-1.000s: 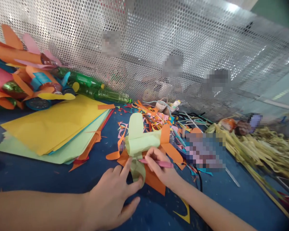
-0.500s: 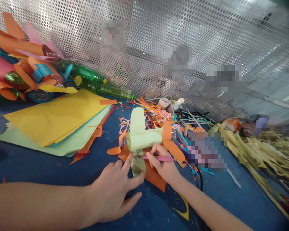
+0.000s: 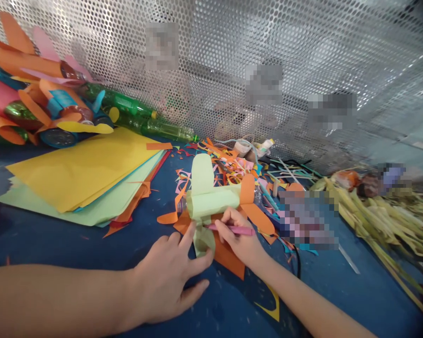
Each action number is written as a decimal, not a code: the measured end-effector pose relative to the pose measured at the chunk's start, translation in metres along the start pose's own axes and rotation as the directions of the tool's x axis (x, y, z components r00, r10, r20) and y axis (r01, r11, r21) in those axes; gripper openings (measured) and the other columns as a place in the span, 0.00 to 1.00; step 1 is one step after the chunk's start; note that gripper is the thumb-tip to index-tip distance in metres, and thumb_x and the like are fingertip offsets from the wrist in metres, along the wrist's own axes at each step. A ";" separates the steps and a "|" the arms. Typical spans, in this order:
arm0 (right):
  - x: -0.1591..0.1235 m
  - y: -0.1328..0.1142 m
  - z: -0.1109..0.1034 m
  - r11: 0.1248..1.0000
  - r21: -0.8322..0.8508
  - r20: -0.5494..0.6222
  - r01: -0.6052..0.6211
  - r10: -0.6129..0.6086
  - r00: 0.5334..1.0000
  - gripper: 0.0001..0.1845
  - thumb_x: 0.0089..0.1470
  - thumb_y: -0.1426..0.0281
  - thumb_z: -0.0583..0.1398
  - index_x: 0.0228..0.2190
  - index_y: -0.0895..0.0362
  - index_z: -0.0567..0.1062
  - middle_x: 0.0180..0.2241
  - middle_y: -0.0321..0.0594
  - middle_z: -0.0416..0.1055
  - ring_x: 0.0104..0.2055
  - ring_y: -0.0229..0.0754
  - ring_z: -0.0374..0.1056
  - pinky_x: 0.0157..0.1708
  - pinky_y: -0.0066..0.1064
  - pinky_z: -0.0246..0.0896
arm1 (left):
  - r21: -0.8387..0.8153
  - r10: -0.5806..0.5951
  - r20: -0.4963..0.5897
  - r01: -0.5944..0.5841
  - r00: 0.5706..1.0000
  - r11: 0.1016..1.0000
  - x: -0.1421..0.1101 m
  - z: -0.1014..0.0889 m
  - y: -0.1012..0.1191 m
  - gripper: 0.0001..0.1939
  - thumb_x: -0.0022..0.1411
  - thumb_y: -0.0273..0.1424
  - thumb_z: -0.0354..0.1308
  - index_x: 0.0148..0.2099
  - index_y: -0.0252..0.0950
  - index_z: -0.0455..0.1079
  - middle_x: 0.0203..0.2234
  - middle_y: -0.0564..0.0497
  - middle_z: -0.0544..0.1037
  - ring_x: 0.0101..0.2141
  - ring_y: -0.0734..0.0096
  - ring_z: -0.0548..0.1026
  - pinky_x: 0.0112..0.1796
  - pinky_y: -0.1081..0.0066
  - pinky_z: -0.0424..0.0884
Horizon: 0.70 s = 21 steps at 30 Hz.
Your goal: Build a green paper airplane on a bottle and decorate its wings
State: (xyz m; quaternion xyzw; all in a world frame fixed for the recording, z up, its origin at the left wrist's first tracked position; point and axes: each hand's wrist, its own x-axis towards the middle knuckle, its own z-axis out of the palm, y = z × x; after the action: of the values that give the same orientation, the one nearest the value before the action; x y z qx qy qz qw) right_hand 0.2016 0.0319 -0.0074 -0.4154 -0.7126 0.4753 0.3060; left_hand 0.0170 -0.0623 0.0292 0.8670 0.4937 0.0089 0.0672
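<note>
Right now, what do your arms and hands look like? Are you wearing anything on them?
The left hand and right hand are bare, with no gloves, rings or watch to be seen. The left forearm and right forearm show no sleeves.

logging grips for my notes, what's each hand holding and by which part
The right hand holds a pink pen near its front end. The open left hand touches the pale green flap.
</note>
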 end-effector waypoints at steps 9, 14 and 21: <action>0.000 -0.004 -0.001 1.000 -0.027 0.014 0.002 -0.002 1.000 0.14 0.57 0.66 0.55 0.23 0.53 0.57 0.15 0.27 0.59 0.18 0.34 0.55 0.20 0.25 0.51 | -0.014 0.003 0.005 -0.003 1.000 1.000 0.000 0.000 -0.001 0.21 0.63 0.42 0.43 0.59 0.50 0.55 0.54 0.38 0.62 0.35 0.55 0.72 0.32 0.54 0.71; -0.001 -0.003 0.000 0.999 -0.035 0.009 -0.002 0.002 1.000 0.13 0.57 0.65 0.54 0.23 0.53 0.57 0.15 0.27 0.59 0.18 0.34 0.55 0.20 0.26 0.51 | -0.005 0.001 0.002 -0.001 1.000 1.000 0.000 -0.001 -0.001 0.22 0.63 0.41 0.43 0.59 0.50 0.55 0.54 0.37 0.62 0.35 0.55 0.72 0.32 0.54 0.71; 0.000 -0.002 0.000 1.000 -0.031 0.020 -0.002 0.003 1.000 0.13 0.57 0.66 0.54 0.23 0.53 0.57 0.15 0.28 0.59 0.18 0.34 0.55 0.20 0.26 0.51 | -0.007 0.000 -0.008 0.000 1.000 1.000 0.000 -0.001 0.001 0.22 0.63 0.41 0.43 0.59 0.50 0.56 0.54 0.37 0.62 0.35 0.55 0.72 0.32 0.54 0.70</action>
State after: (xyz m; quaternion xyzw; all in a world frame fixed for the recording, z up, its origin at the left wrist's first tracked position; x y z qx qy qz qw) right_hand 0.2008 0.0314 -0.0051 -0.4163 -0.7223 0.4688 0.2920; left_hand 0.0177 -0.0624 0.0302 0.8668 0.4938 0.0139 0.0683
